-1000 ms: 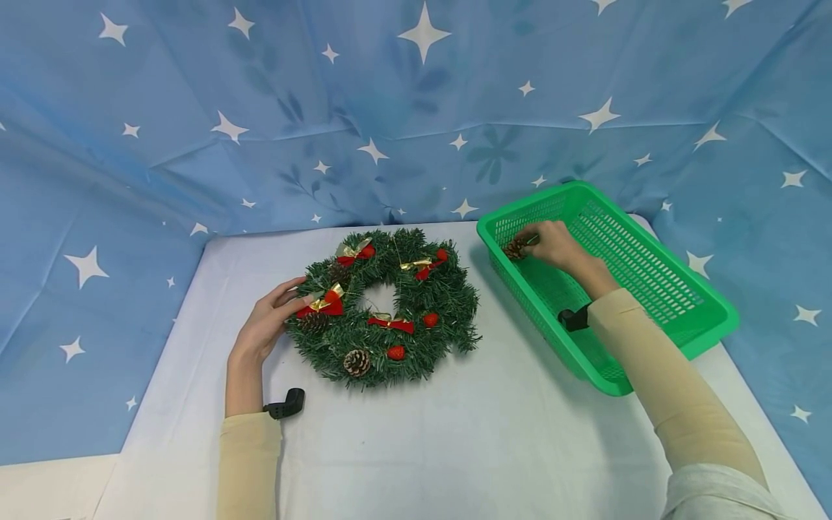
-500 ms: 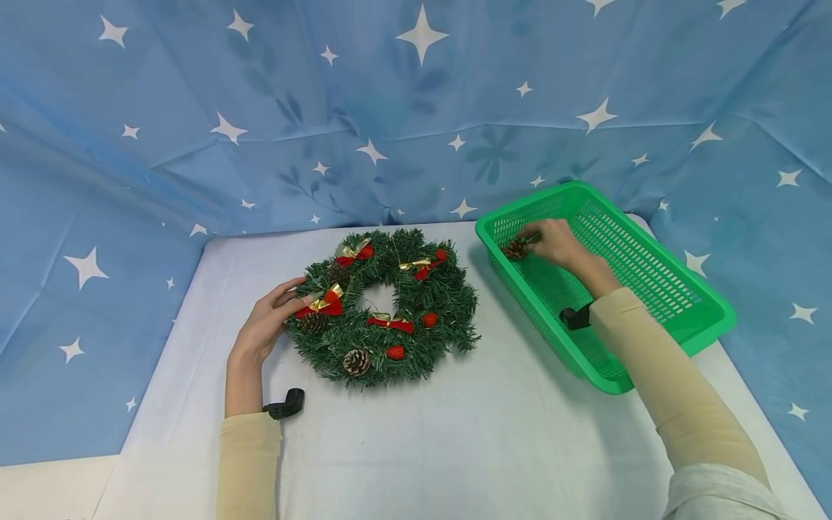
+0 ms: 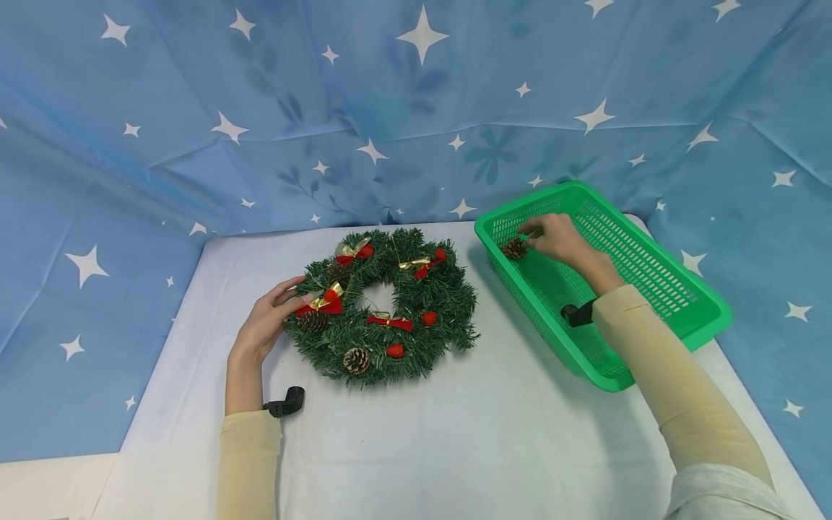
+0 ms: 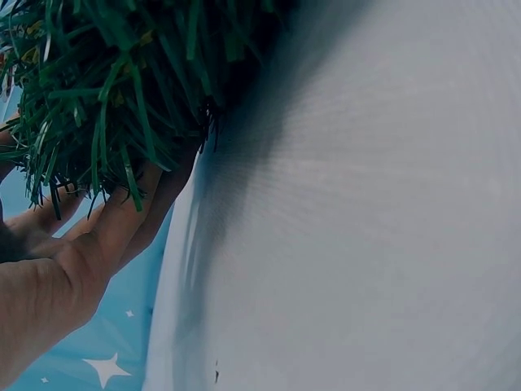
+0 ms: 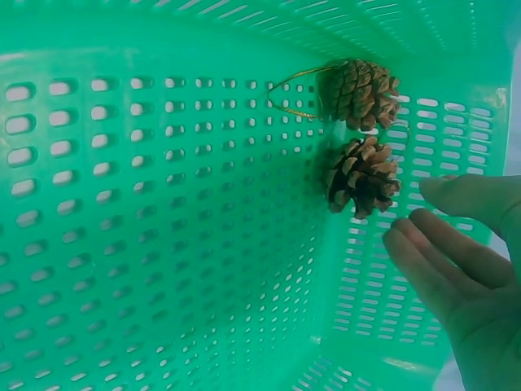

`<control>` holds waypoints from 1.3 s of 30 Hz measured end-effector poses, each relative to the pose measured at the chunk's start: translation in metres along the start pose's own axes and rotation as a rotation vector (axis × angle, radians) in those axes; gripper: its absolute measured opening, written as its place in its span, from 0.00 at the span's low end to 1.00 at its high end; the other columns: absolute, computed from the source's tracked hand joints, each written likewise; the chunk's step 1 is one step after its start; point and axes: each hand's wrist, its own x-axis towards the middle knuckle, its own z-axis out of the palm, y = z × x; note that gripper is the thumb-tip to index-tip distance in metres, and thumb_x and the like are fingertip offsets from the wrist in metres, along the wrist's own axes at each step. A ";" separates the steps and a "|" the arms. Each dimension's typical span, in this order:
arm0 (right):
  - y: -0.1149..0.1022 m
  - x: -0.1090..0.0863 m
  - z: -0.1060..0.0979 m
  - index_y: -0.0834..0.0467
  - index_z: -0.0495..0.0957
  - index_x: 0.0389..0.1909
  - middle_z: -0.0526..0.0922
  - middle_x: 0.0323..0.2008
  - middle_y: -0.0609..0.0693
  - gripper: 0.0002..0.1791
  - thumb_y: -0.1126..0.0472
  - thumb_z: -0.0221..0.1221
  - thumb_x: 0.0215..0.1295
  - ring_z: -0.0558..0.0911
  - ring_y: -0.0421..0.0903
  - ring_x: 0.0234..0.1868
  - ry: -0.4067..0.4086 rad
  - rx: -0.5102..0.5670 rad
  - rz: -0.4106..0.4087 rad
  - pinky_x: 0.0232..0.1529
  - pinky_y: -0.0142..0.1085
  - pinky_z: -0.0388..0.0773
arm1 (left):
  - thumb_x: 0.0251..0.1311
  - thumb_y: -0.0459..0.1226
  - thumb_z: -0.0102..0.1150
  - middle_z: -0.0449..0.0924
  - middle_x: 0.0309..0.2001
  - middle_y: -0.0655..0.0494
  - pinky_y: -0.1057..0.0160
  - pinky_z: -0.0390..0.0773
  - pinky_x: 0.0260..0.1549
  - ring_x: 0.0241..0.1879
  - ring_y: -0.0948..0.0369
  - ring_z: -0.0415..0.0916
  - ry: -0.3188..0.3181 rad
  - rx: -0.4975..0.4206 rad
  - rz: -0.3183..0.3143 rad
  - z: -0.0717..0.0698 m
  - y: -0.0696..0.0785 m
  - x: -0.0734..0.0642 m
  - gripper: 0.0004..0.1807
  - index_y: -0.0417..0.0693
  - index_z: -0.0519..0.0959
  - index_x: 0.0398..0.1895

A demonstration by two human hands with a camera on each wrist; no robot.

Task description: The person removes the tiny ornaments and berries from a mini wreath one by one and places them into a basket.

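A green artificial wreath with red bows, red berries and pine cones lies on the white table. My left hand grips its left edge, thumb on top by a red bow; in the left wrist view the fingers reach beneath the greenery. My right hand is inside the green basket, close beside the pine cones. In the right wrist view, two pine cones sit against the basket's walls, the upper one with a gold loop. Thumb and fingers stand apart, beside the lower cone.
The perforated basket stands angled at the table's right side, its near wall beneath my right forearm. White cloth covers the table. A blue curtain with white stars hangs behind and along both sides.
My right hand has lifted slightly, and more of the pine cones shows beneath its fingers. My left hand and the wreath have stayed in place.
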 end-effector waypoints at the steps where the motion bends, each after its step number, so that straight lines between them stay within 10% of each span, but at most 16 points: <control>1: -0.001 0.000 -0.001 0.68 0.83 0.56 0.85 0.52 0.70 0.16 0.71 0.62 0.69 0.86 0.65 0.49 -0.001 0.003 0.001 0.44 0.54 0.85 | 0.70 0.49 0.65 0.44 0.83 0.44 0.30 0.41 0.75 0.82 0.44 0.40 -0.004 0.002 0.002 0.000 0.000 0.000 0.41 0.57 0.59 0.82; 39: -0.044 -0.021 -0.023 0.68 0.81 0.54 0.85 0.52 0.67 0.17 0.66 0.67 0.67 0.83 0.63 0.53 0.101 0.061 -0.076 0.55 0.56 0.80 | 0.70 0.48 0.64 0.42 0.83 0.43 0.31 0.42 0.76 0.82 0.43 0.39 -0.007 0.006 -0.002 0.002 0.004 -0.004 0.42 0.56 0.56 0.83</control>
